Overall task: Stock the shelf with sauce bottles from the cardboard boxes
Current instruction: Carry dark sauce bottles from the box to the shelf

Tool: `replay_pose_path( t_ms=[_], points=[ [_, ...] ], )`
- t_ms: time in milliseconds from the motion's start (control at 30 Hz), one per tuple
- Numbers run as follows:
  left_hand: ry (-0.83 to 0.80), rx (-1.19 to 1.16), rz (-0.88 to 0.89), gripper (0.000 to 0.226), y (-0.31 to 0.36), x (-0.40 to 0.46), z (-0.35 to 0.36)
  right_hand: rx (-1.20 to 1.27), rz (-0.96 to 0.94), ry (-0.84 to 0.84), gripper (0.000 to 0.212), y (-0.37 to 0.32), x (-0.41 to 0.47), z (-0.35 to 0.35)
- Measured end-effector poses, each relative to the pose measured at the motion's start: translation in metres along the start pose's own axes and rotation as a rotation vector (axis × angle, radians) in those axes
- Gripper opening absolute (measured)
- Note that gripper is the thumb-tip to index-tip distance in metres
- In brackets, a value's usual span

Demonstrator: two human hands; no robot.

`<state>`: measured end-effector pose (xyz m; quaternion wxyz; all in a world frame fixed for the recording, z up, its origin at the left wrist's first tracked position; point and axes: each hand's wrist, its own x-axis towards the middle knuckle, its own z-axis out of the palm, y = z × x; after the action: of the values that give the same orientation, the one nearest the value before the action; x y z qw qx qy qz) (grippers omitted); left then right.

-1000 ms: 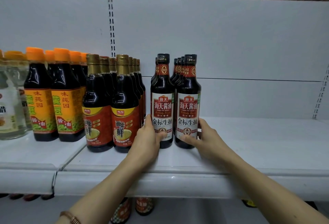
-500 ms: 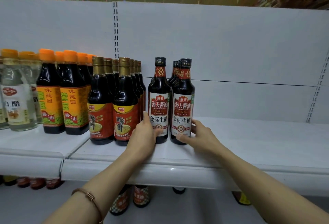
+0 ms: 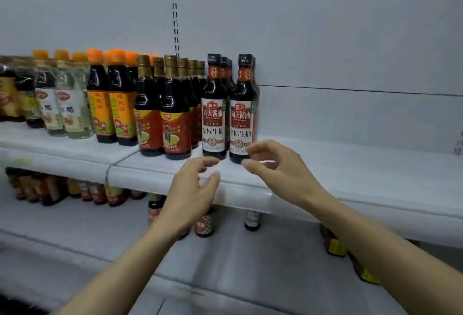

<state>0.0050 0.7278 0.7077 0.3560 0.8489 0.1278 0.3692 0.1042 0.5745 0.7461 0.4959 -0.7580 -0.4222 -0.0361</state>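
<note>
Now that both front soy sauce bottles (image 3: 226, 114) are being released at frame centre, the left hand (image 3: 193, 189) and right hand (image 3: 278, 167) are being drawn back, fingers loosely spread, nothing held. This pair is being judged placed; shelf (image 3: 350, 179) space at right is being left unfilled.

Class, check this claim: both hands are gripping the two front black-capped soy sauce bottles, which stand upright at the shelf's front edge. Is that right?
Not quite. The head view shows the left hand and right hand open, just clear of the two upright black-capped bottles on the shelf.

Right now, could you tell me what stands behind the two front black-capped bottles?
Behind the left front bottle and the right front bottle, more black caps show, so each row continues back. How many bottles stand there is hidden.
</note>
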Motion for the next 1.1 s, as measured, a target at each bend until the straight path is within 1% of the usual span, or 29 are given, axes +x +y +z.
replay_pose_path(
  t_ms=[100, 200, 267, 400, 533, 667, 767, 900, 1000, 1100],
  points=[
    [0.024, -0.007, -0.111, 0.017, -0.003, -0.045, -0.008, 0.077, -0.062, -0.153, 0.017, -0.005, -0.02, 0.018],
    [0.032, 0.082, -0.196, 0.014, -0.01, -0.085, -0.024, 0.172, -0.093, -0.266, 0.014, -0.012, -0.036, 0.043],
    [0.031, 0.161, -0.249, 0.015, -0.014, -0.11, -0.042, 0.222, -0.089, -0.355, 0.018, -0.02, -0.048, 0.059],
    [0.05, 0.273, -0.363, 0.026, -0.023, -0.156, -0.083, 0.215, -0.128, -0.531, 0.025, -0.039, -0.066, 0.092],
    [0.061, 0.384, -0.457, 0.022, -0.036, -0.201, -0.133, 0.219, -0.199, -0.661, 0.026, -0.069, -0.078, 0.136],
    [0.108, 0.417, -0.521, 0.019, -0.057, -0.24, -0.194, 0.209, -0.241, -0.793, 0.034, -0.107, -0.091, 0.194],
    [0.13, 0.407, -0.546, 0.018, -0.076, -0.268, -0.241, 0.212, -0.272, -0.866, 0.038, -0.14, -0.1, 0.245],
    [0.113, 0.363, -0.579, 0.02, -0.109, -0.299, -0.306, 0.224, -0.303, -0.915, 0.061, -0.187, -0.113, 0.315],
    [0.109, 0.365, -0.599, 0.023, -0.141, -0.316, -0.354, 0.221, -0.315, -0.949, 0.056, -0.219, -0.118, 0.37],
    [0.121, 0.384, -0.61, 0.022, -0.175, -0.332, -0.399, 0.248, -0.296, -0.953, 0.056, -0.247, -0.121, 0.42]
  ],
)
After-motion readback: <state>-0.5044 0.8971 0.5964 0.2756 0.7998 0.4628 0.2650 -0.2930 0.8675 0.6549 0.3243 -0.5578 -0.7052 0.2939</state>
